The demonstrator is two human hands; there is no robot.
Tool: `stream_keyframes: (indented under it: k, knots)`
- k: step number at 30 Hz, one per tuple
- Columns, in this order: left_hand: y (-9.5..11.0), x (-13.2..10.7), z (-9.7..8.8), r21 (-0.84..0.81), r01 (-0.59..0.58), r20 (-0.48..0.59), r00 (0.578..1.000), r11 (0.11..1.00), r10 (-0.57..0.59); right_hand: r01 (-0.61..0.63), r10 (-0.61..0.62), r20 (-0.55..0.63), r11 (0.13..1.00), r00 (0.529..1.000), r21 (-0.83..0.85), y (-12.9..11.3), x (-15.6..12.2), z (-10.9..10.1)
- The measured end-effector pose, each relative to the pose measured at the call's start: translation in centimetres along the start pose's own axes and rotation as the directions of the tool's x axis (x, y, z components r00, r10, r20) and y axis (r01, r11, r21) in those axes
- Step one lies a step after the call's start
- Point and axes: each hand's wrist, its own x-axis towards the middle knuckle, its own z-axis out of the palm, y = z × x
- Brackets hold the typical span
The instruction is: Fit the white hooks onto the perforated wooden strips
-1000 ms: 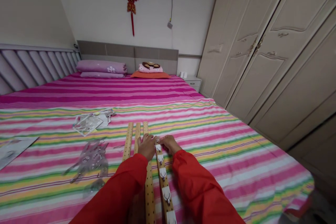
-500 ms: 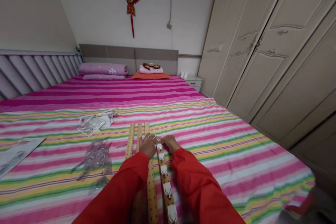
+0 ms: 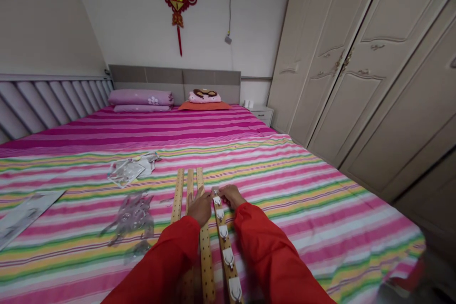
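A wooden strip (image 3: 225, 243) with small holes runs away from me, bearing a row of white adhesive hooks (image 3: 223, 231). At its far end is a clear-backed hook (image 3: 215, 190). My right hand (image 3: 231, 195) is closed, pinching that hook from the right. From the left, my left hand (image 3: 200, 208) has its fingertips at the same hook, partly closed; its other fingers extend over the neighbouring strip. Beside it on the left lie more perforated wooden strips (image 3: 206, 261), partly hidden under my left sleeve.
Crumpled clear plastic packaging (image 3: 133, 216) lies left of the strips. Farther off are opened packets (image 3: 130, 169), and a flat packet (image 3: 26, 216) is at the far left. All rest on a striped bedsheet (image 3: 302, 218). A wardrobe (image 3: 356, 80) stands along the right.
My left hand has drawn slightly back and left, its fingers now less over the hook. The right hand stays by the clear hook. The camera view has tilted slightly upward.
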Motion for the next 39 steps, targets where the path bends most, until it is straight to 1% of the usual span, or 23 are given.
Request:
stream_keyframes:
  k: [2, 4, 7, 9, 11, 12, 14, 15, 16, 17, 19, 20, 22, 25, 26, 27, 28, 29, 30, 32, 35, 39]
  knots:
    - [-0.3, 0.0, 0.0, -0.023, 0.010, -0.006, 1.000, 1.000, -0.010, 0.003, -0.003, 0.002, 1.000, 1.000, 0.026, 0.0, -0.4, -0.1]
    - [-0.3, -0.1, -0.5, -0.054, 0.014, 0.037, 0.999, 0.998, -0.012, 0.015, -0.015, 0.004, 0.998, 1.000, 0.053, 0.0, -0.9, -0.3]
    - [-0.1, -0.9, -1.8, -0.117, 0.043, 0.118, 0.993, 0.992, -0.029, 0.027, -0.029, 0.019, 0.995, 0.999, 0.095, 0.2, -1.7, -0.8]
    - [0.0, -1.9, -2.8, -0.164, 0.070, 0.129, 0.990, 0.984, -0.049, 0.029, -0.033, 0.030, 0.992, 0.999, 0.125, 0.4, -2.4, -1.1]
    - [0.0, -3.5, -3.6, -0.213, 0.066, 0.088, 0.995, 0.975, -0.048, 0.034, -0.040, 0.032, 0.987, 0.999, 0.158, 0.6, -3.4, -1.3]
    - [-0.1, -4.5, -3.9, -0.240, 0.042, 0.049, 0.998, 0.970, -0.031, 0.037, -0.043, 0.031, 0.984, 0.999, 0.175, 0.7, -4.0, -1.5]
    - [-0.5, -7.0, -4.3, -0.308, -0.039, -0.065, 0.998, 0.951, 0.019, 0.044, -0.052, 0.030, 0.976, 0.998, 0.214, 1.2, -5.5, -1.8]
    - [-0.9, -8.5, -4.5, -0.348, -0.085, -0.140, 0.989, 0.934, 0.038, 0.049, -0.058, 0.029, 0.971, 0.998, 0.236, 1.6, -6.5, -2.1]
    - [-1.4, -10.0, -4.6, -0.387, -0.126, -0.225, 0.974, 0.913, 0.039, 0.056, -0.065, 0.025, 0.965, 0.998, 0.257, 2.1, -7.7, -2.4]
    - [-2.1, -11.5, -4.7, -0.425, -0.139, -0.307, 0.952, 0.895, 0.002, 0.066, -0.075, 0.019, 0.958, 0.997, 0.278, 2.6, -8.9, -2.8]
    - [-4.0, -14.4, -4.8, -0.493, -0.114, -0.422, 0.898, 0.862, -0.123, 0.100, -0.104, -0.005, 0.942, 0.995, 0.319, 4.2, -11.8, -3.9]
    - [-5.2, -15.7, -4.8, -0.522, -0.098, -0.473, 0.860, 0.847, -0.192, 0.118, -0.122, -0.011, 0.932, 0.992, 0.344, 5.1, -13.4, -4.6]
    - [-7.9, -17.7, -4.7, -0.579, -0.045, -0.546, 0.762, 0.814, -0.347, 0.188, -0.201, -0.014, 0.885, 0.979, 0.425, 7.2, -16.6, -5.9]
    - [-11.9, -19.2, -4.0, -0.651, 0.083, -0.558, 0.621, 0.755, -0.550, 0.203, -0.196, -0.060, 0.878, 0.979, 0.434, 10.7, -21.2, -7.3]
    - [-13.0, -19.4, -3.6, -0.646, 0.146, -0.577, 0.549, 0.749, -0.605, 0.193, -0.176, -0.078, 0.878, 0.981, 0.438, 11.8, -22.6, -7.5]
    - [-13.9, -19.5, -3.2, -0.629, 0.207, -0.603, 0.478, 0.750, -0.638, 0.179, -0.161, -0.078, 0.877, 0.984, 0.446, 12.8, -23.9, -7.6]
    - [-14.5, -19.5, -2.9, -0.608, 0.255, -0.627, 0.427, 0.752, -0.652, 0.165, -0.152, -0.065, 0.875, 0.986, 0.455, 13.8, -25.1, -7.5]
    - [-15.0, -19.5, -2.5, -0.583, 0.292, -0.652, 0.389, 0.759, -0.650, 0.136, -0.141, -0.023, 0.879, 0.990, 0.457, 14.5, -26.2, -7.4]
    - [-15.2, -19.5, -2.1, -0.553, 0.317, -0.676, 0.370, 0.770, -0.637, 0.107, -0.128, 0.014, 0.881, 0.992, 0.460, 15.2, -27.0, -7.1]
    - [-15.2, -19.4, -1.6, -0.495, 0.342, -0.713, 0.366, 0.799, -0.598, 0.046, -0.110, 0.116, 0.890, 0.987, 0.454, 16.0, -28.3, -6.5]
    - [-14.7, -19.5, -1.4, -0.428, 0.374, -0.732, 0.391, 0.823, -0.558, 0.020, -0.135, 0.216, 0.884, 0.967, 0.466, 16.4, -28.8, -5.7]
    - [-14.7, -19.8, -1.4, -0.406, 0.383, -0.726, 0.416, 0.830, -0.547, -0.007, -0.159, 0.294, 0.871, 0.942, 0.491, 16.8, -27.9, -5.2]
